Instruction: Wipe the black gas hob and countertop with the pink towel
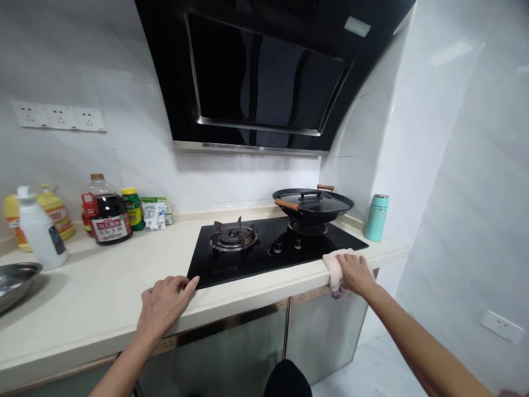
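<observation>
Fingers of the right hand (pixel 356 272): close together, bent over and clamped on a crumpled, pale pink fabric cloth (pixel 333 264). Found the cloth under and just left of these fingers, draped over the front edge of the long, cream, smooth countertop (pixel 103 275), by the right part of the flat, black glass cooktop (pixel 256 262). Judged best to spread the folds flatter, press evenly through the fingertips, follow the edge and tuck in the loose end hanging below the fingers. Better also to stay clear of the round, black, lidded wok (pixel 314 205), behind and left of the fingers, and the mint-green, cylindrical bottle (pixel 376 219), behind and right. Reached with right forearm slanting in from lower right, palm down. Rested left hand (pixel 164 302) on the countertop near its edge, thumb parted from loosely curled fingers, at the cooktop's near left corner; nothing seen gripped there.
</observation>
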Demonstrator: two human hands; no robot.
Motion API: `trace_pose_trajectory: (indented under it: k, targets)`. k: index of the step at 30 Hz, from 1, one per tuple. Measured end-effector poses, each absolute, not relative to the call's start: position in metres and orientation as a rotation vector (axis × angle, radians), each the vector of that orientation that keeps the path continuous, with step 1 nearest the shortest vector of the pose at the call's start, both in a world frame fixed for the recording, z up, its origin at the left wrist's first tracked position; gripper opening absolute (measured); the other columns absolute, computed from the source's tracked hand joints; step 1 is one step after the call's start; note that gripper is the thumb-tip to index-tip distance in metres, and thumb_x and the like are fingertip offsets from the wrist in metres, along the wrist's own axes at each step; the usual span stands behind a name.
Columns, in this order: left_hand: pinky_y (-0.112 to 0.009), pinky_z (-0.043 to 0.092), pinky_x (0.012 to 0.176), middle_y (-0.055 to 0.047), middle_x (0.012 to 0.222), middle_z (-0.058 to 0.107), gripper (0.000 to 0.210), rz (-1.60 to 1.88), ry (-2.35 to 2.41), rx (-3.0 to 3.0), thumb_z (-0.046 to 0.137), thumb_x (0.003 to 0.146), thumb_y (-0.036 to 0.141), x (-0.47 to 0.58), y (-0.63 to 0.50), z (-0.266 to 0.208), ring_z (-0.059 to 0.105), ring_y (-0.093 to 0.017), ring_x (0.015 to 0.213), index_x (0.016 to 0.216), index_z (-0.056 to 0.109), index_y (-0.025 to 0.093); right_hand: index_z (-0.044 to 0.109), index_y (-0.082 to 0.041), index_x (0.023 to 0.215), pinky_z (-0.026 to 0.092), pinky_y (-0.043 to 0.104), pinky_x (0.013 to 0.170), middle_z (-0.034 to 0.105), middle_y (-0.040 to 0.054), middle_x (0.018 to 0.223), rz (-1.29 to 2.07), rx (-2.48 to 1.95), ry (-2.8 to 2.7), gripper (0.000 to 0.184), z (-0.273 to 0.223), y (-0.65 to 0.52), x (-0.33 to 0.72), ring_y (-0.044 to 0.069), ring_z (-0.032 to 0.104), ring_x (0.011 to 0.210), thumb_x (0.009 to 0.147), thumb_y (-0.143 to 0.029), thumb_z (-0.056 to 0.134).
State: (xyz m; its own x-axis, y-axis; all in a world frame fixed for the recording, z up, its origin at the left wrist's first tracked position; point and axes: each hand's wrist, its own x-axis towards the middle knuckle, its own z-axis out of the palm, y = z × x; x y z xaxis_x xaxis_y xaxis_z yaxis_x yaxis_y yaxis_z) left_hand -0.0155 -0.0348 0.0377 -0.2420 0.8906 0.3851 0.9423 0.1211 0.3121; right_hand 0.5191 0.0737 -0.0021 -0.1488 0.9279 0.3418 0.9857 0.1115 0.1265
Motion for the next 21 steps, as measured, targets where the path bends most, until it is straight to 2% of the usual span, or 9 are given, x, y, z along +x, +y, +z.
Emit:
trace_pose_trajectory:
  k: [5,7,9,12,16,21]
  targets:
    - [-0.051,0.036,0.104,-0.012,0.112,0.076,0.057,-0.757,-2.275,-1.852,0.039,0.092,0.067,-0.012,-0.035,0.039,0.061,-0.035,0.119,0.100,0.075,0.024,0.057,-0.008,0.127,0.038,0.048,0.101,0.060,0.0224,0.120,-0.466,-1.657,-2.379,0.076,-0.004,0.051,0.406,0.037,0.053,0.110,0.058,-0.015,0.087]
    - [-0.051,0.037,0.104,-0.012,0.113,0.076,0.056,-0.754,-2.277,-1.868,0.039,0.092,0.066,-0.014,-0.035,0.038,0.061,-0.035,0.120,0.101,0.075,0.024,0.055,-0.008,0.131,0.040,0.048,0.100,0.059,0.0220,0.119,-0.446,-1.540,-2.418,0.081,-0.008,0.040,0.355,0.037,0.052,0.109,0.058,-0.019,0.090]
    - [-0.052,0.037,0.104,-0.013,0.116,0.076,0.054,-0.746,-2.260,-1.881,0.040,0.093,0.064,-0.018,-0.033,0.035,0.061,-0.035,0.121,0.104,0.074,0.024,0.050,-0.012,0.138,0.042,0.045,0.101,0.058,0.0195,0.124,-0.420,-1.402,-2.461,0.095,-0.014,0.031,0.311,0.035,0.052,0.112,0.057,-0.026,0.096]
    - [-0.051,0.038,0.103,-0.011,0.120,0.076,0.051,-0.716,-2.235,-1.884,0.040,0.093,0.062,-0.025,-0.030,0.032,0.062,-0.035,0.122,0.107,0.074,0.026,0.041,-0.016,0.149,0.040,0.048,0.108,0.054,0.0199,0.135,-0.440,-1.059,-2.470,0.102,-0.025,0.024,0.270,0.035,0.051,0.120,0.064,-0.030,0.094]
    - [-0.050,0.040,0.101,-0.010,0.120,0.076,0.050,-0.688,-2.274,-1.860,0.040,0.092,0.059,-0.031,-0.029,0.032,0.063,-0.035,0.123,0.105,0.075,0.026,0.042,-0.024,0.150,0.040,0.048,0.109,0.051,0.0171,0.142,-0.437,-0.830,-2.475,0.094,-0.033,0.030,0.280,0.033,0.051,0.124,0.070,-0.031,0.092]
    - [-0.053,0.037,0.104,-0.009,0.124,0.075,0.053,-0.697,-2.295,-1.853,0.037,0.091,0.064,-0.029,-0.031,0.034,0.060,-0.036,0.128,0.105,0.073,0.028,0.053,-0.026,0.145,0.037,0.045,0.110,0.053,0.0146,0.144,-0.236,-0.968,-2.506,0.090,-0.016,0.060,0.371,0.032,0.049,0.129,0.068,-0.046,0.094]
